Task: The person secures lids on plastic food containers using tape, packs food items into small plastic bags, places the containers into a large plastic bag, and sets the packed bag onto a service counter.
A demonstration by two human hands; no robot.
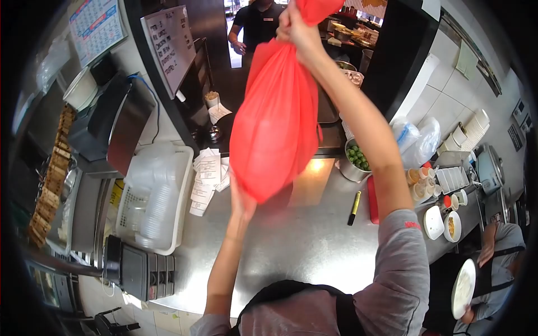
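Note:
A full red bag [272, 123] hangs in the air over the steel counter, its neck gathered and its body bulging. My right hand [297, 31] is closed round the gathered neck at the top of the view. Below the bag, my left hand [241, 193] supports its lower left side, with the fingers mostly hidden behind it. Paper receipts [207, 179] lie on the counter left of the bag. A yellow and black marker [354, 208] rests on the counter to the right.
A white basket [184, 196] of clear plastic containers stands left. A metal pot [354, 168] of green limes stands at the back right. Across the pass a person [260, 25] stands in dark clothing. At lower right a co-worker [507, 263] holds a white plate [463, 288].

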